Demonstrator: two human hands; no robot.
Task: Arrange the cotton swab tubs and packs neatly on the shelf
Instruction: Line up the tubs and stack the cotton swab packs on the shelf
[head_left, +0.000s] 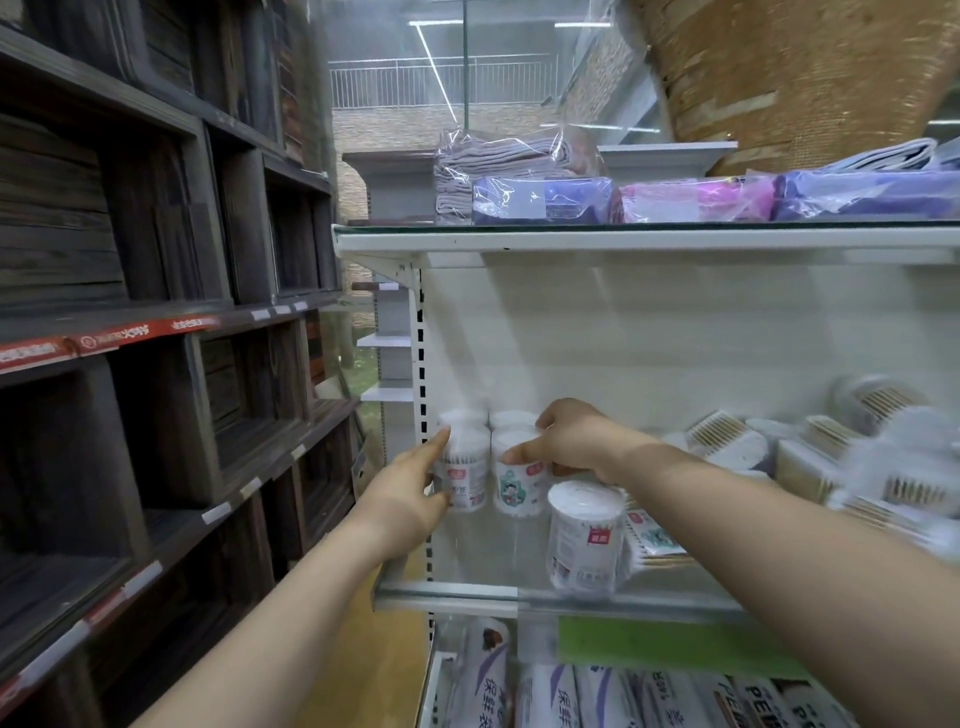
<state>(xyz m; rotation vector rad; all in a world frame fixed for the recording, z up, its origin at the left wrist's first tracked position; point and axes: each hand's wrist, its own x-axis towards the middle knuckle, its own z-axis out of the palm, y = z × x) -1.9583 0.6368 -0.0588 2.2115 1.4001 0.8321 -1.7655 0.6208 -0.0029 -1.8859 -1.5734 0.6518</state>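
Several clear cotton swab tubs stand in a tight cluster at the far left of the white shelf (467, 592). My left hand (410, 488) lies flat against the left side of the front left tub (467, 475), fingers extended. My right hand (566, 441) grips the front right tub (519, 486) with the cartoon label, thumb on its front and fingers over its top. Two more tubs (511, 418) stand behind. A larger tub (584, 535) stands apart near the shelf's front edge. Flat packs of swabs (727, 441) lie heaped and blurred to the right.
The shelf above (519, 241) carries bagged cloths (540, 200). Rolled packs (550, 696) fill the shelf below. A dark wooden shelving unit (156, 312) lines the left side of the narrow aisle. A perforated upright (422, 395) bounds the shelf's left end.
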